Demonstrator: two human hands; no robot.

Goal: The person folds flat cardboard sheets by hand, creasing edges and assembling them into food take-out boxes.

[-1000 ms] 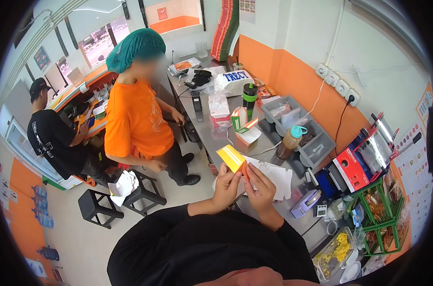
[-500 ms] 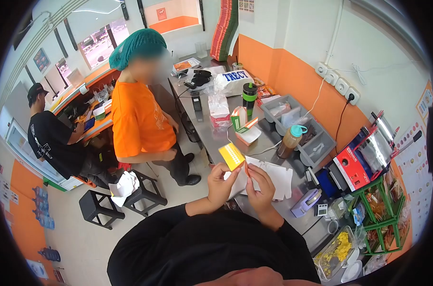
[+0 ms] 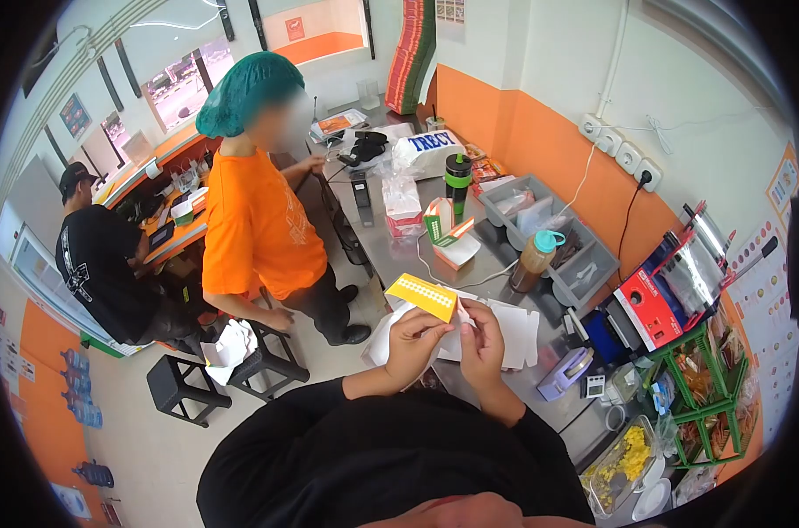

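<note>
The person wears a black top with long sleeves (image 3: pixel 355 392), plain, with no print or marking that shows. The cloth looks soft and a little loose, and it makes folds at the chest and around the elbows. Both sleeves are pushed back a little, so the left hand (image 3: pixel 414 343) and the right hand (image 3: pixel 481 339) and the wrists are bare, and no ring, watch or glove can be seen on them.

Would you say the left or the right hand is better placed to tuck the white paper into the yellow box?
Probably right: the right hand pinches the white paper at the box's edge, while the left hand supports the yellow box.
</note>
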